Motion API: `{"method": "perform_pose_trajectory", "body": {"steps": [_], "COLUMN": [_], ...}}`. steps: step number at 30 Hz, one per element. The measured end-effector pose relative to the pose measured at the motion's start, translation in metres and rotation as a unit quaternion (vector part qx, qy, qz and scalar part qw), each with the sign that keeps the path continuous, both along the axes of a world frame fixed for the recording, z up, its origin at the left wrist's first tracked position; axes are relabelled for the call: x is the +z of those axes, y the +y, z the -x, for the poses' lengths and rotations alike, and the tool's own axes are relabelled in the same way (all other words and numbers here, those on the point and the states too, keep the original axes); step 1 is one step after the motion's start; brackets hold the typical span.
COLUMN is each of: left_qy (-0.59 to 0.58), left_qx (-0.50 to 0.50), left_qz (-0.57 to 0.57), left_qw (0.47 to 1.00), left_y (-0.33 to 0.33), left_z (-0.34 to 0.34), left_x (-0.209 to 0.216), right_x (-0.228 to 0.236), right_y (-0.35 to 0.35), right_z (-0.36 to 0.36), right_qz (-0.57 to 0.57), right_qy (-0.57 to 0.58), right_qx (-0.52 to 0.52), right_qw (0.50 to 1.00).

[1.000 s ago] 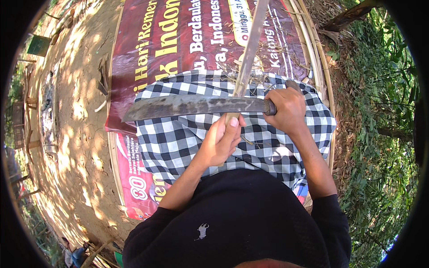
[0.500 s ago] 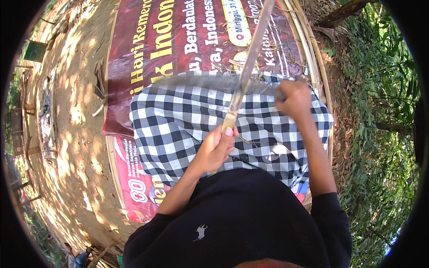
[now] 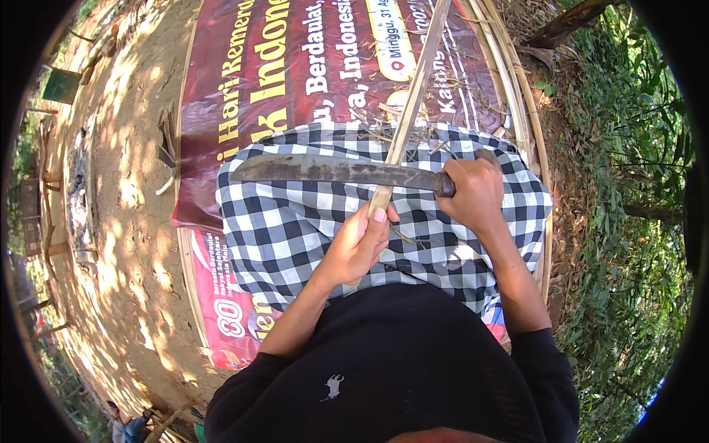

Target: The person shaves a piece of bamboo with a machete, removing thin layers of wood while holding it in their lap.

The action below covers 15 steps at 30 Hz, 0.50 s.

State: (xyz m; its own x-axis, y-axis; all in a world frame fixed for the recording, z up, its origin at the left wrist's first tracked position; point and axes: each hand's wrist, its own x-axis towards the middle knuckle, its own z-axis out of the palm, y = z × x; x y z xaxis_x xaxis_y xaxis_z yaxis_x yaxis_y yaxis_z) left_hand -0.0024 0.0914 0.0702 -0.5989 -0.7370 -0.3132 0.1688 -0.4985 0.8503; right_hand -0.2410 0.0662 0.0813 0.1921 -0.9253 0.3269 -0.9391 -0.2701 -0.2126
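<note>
Bright daylight, dappled ground (image 3: 133,236), glare spot on checked cloth (image 3: 436,247), fisheye-bent edges, black corners

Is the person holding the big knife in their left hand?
No, the right hand grips the big knife, while the left hand holds the long, thin strip.

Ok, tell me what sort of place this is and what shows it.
Outdoors, probably a shaded yard or clearing beside trees: sun-dappled bare earth on the left, dense greenery on the right, and a red banner spread out in front, apparently as a makeshift work surface.
</note>
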Motion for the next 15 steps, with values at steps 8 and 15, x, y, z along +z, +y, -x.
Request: {"method": "perform_pose_trajectory", "body": {"steps": [8, 15], "left_qy": [-0.054, -0.003], "left_qx": [0.010, -0.006], "left_qz": [0.091, -0.057], "left_qw": [0.994, 0.998], "left_y": [0.007, 0.013], "left_z": [0.004, 0.003], "left_x": [-0.009, -0.007], "right_x": [-0.015, -0.013], "right_y": [-0.010, -0.024], "right_z": [0.025, 0.044], "right_qz": [0.001, -0.062], "right_qy": [-0.019, -0.016], "right_qx": [0.000, -0.160], "right_qw": [1.000, 0.985]}}
